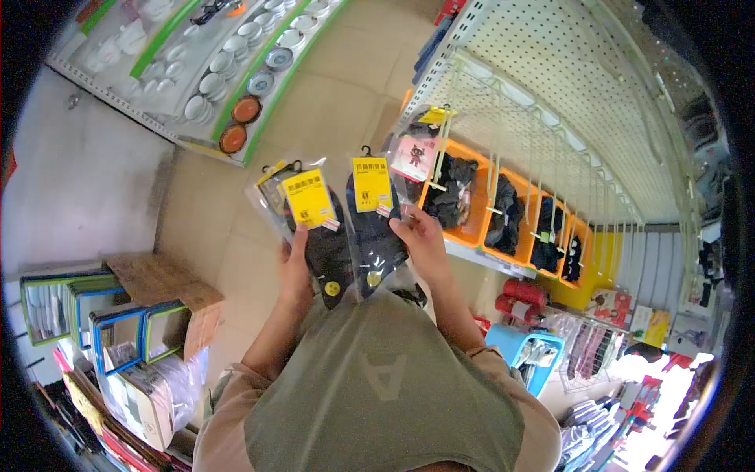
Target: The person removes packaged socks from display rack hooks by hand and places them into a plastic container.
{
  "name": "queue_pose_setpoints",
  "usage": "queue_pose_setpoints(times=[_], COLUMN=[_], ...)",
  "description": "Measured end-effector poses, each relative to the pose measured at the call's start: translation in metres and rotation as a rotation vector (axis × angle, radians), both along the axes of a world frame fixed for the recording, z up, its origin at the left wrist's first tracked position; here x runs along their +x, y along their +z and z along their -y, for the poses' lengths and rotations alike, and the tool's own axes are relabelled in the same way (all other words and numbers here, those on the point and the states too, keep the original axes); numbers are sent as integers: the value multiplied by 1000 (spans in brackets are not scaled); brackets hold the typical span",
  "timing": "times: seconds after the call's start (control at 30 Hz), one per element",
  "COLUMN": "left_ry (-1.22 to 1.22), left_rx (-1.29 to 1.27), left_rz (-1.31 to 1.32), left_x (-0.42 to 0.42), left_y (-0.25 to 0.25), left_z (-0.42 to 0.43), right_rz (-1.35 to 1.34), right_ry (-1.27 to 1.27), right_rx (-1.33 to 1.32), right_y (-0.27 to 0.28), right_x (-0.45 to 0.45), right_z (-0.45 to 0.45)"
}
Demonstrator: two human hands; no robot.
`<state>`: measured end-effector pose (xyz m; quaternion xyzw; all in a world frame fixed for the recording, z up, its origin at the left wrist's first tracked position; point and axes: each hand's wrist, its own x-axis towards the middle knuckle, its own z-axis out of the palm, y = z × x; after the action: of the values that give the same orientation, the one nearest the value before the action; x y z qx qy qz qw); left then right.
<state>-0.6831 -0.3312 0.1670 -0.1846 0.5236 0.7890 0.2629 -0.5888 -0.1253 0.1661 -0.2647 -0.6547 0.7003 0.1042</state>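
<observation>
Dark socks in clear plastic packs with yellow labels are in both hands, in front of the grey-green apron. My left hand (295, 263) is closed on the left packs (325, 244), where more than one label overlaps. In my right hand (421, 236) is a single pack (373, 236), pinched at its right edge below the label. The two bundles touch side by side, each with a black hook at the top. Just beyond my right hand, a pack with a pink card (414, 157) hangs by the rack.
Orange bins (477, 228) of dark packs stand at the right under a white pegboard (550, 102) with long hooks. Bowls line a green-edged shelf (263, 118) at the upper left. Picture frames (118, 338) and a cardboard box (200, 315) are lower left; a blue basket (503, 342) is lower right.
</observation>
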Motion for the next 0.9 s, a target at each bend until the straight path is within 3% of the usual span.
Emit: queue_pose_setpoints(times=[0.03,0.13,0.17,0.27,0.4,0.6,0.83,0.9], left_ry=[23,98,113,136,107,81,47,43], left_rx=[11,5,5,16,50,59,70,57], left_rz=[22,-3,-24,-40,10,28,48,34], left_x=[-3,-9,-11,-13,-16,-14,-12,-11], left_y=[2,-4,-8,-14,-7,-15,-10,-13], left_z=[1,9,11,14,15,15,11,12], right_rz=[85,-10,-13,-80,82,-83,178,40], right_ry=[-25,-158,-176,-158,18,-290,-249,-284], right_rx=[22,-40,4,24,215,-1,139,33], right_y=[-13,-9,-31,-60,-60,-79,-94,-76], right_x=[0,2,6,17,35,44,61,59], right_z=[-7,-8,-15,-25,-28,-19,-30,-17])
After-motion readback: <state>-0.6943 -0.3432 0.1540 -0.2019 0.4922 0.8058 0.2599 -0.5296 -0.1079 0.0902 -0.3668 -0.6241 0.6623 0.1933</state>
